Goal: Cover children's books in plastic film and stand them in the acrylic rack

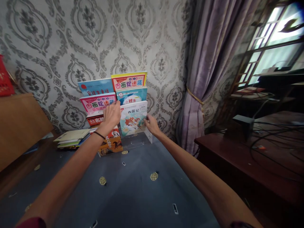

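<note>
A picture book with a white and teal cover (133, 122) stands upright in the front right of a tiered transparent stand (137, 141). My right hand (152, 125) pinches the book's right edge, thumb on the cover. At its upper left edge, my left hand (112, 114) is closed on it, fingers partly hidden. Behind it rise a blue book (131, 96) and a yellow-bordered pink book (129, 81). On the stand's left side are a light blue book (96, 86), a pink book (96, 103), a red book (95, 121) and an orange book (110, 141), partly covered by my left hand and forearm.
A stack of books (72, 136) lies left of the stand on the dark blue patterned cloth (128, 190). A brown wooden box or panel (22, 126) stands far left. Patterned wallpaper is behind; a purple curtain (197, 79) and a dark red table (237, 155) with cables are right.
</note>
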`<state>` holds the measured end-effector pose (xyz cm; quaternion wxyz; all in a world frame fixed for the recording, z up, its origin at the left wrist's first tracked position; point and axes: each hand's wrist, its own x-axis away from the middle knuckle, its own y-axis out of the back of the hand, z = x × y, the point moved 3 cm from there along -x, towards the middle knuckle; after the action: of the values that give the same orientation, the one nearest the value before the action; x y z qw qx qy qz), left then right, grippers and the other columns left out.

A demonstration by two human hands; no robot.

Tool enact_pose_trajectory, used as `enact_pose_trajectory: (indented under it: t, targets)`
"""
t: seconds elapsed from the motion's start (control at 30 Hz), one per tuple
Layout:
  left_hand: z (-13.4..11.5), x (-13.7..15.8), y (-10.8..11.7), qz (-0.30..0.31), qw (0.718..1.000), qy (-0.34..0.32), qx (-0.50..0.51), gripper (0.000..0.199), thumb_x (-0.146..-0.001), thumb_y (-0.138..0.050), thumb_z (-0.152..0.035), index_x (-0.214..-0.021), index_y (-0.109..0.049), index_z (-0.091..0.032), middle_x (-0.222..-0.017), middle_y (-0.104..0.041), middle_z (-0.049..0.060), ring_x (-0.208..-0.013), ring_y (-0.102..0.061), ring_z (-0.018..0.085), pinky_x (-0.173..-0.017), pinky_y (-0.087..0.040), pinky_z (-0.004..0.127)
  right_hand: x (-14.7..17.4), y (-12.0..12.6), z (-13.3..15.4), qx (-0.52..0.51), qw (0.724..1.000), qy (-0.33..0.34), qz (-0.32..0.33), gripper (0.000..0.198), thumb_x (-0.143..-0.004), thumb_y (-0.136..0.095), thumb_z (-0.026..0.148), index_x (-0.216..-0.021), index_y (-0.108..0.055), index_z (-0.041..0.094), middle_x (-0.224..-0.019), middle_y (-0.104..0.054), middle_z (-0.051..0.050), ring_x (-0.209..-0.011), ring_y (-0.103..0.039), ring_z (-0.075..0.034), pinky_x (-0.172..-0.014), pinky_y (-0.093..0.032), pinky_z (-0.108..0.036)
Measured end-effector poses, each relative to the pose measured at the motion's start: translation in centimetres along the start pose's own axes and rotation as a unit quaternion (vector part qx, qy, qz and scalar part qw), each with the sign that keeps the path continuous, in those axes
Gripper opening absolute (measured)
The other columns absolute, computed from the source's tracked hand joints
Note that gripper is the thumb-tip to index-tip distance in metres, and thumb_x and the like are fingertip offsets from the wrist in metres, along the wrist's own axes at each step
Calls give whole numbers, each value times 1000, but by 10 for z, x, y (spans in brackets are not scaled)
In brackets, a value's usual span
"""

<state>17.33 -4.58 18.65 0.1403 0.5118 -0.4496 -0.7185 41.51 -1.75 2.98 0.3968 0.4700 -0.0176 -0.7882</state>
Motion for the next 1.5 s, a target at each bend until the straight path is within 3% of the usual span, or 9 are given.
enact_pose_trajectory:
  t: [0.3,0.47,0.63,0.73,0.83,1.0,1.2,1.37,1.5]
  targets:
    - [5,-4,-6,-26,997,-64,-32,21,-95,-53,-25,-110,-67,-18,-111,-69,14,-110,-59,33,-86,-47,42,10,2,3,5,1000,-4,-20,28,-86,-49,30,-108,-62,19,-102,-68,-12,-92,-62,-27,-82,-51,-39]
    - [33,-9,4,-54,994,-89,41,26,-95,-49,-22,-111,-69,-22,-114,-72,8,-108,-62,28,-91,-47,39,9,4,1,4,1000,-24,-15,25,-85,-52,31,-102,-65,19,-97,-71,-12,-88,-64,-28,-81,-51,-41]
    - [64,-13,11,-16,986,-119,115,28,-92,-47,-22,-104,-72,-23,-109,-75,6,-100,-66,25,-90,-48,38,11,7,2,-14,999,-44,-9,22,-84,-55,33,-99,-65,20,-96,-72,-11,-87,-64,-27,-81,-51,-40]
    - [64,-6,5,22,971,-176,157,29,-95,-44,-28,-104,-70,-22,-108,-74,6,-98,-65,23,-91,-48,38,13,8,3,-28,998,-52,-6,20,-84,-56,34,-97,-65,21,-96,-72,-10,-86,-64,-27,-81,-51,-41]
    - [58,2,-5,14,969,-197,148,26,-96,-47,-32,-106,-67,-20,-110,-72,8,-104,-62,25,-95,-47,40,14,9,5,-44,997,-57,-5,20,-83,-55,34,-96,-64,20,-95,-71,-11,-87,-63,-28,-81,-51,-43]
    - [50,11,-15,-34,976,-190,98,20,-96,-52,-31,-105,-65,-19,-107,-69,11,-106,-58,28,-97,-43,41,13,9,11,-92,994,-53,3,25,-79,-62,42,-94,-60,21,-93,-69,-9,-89,-62,-28,-80,-52,-43]
    - [44,9,-14,-57,975,-177,123,24,-99,-50,-33,-108,-65,-17,-111,-68,10,-108,-56,26,-99,-43,40,7,2,21,-194,979,-29,45,41,-77,-62,50,-106,-58,21,-105,-73,-9,-93,-67,-27,-80,-55,-43]
    - [69,-1,-1,-108,982,-93,124,30,-100,-39,-24,-112,-67,-17,-113,-68,12,-110,-58,27,-102,-43,42,8,2,28,-303,949,-54,72,48,-72,-70,52,-109,-58,22,-111,-73,-11,-99,-69,-29,-78,-58,-43]
    - [96,-6,-3,-100,984,-75,125,35,-95,-42,-13,-120,-65,-18,-121,-67,11,-117,-58,25,-105,-44,42,10,5,32,-313,944,-68,81,51,-71,-73,57,-107,-60,23,-111,-74,-11,-100,-69,-29,-80,-58,-44]
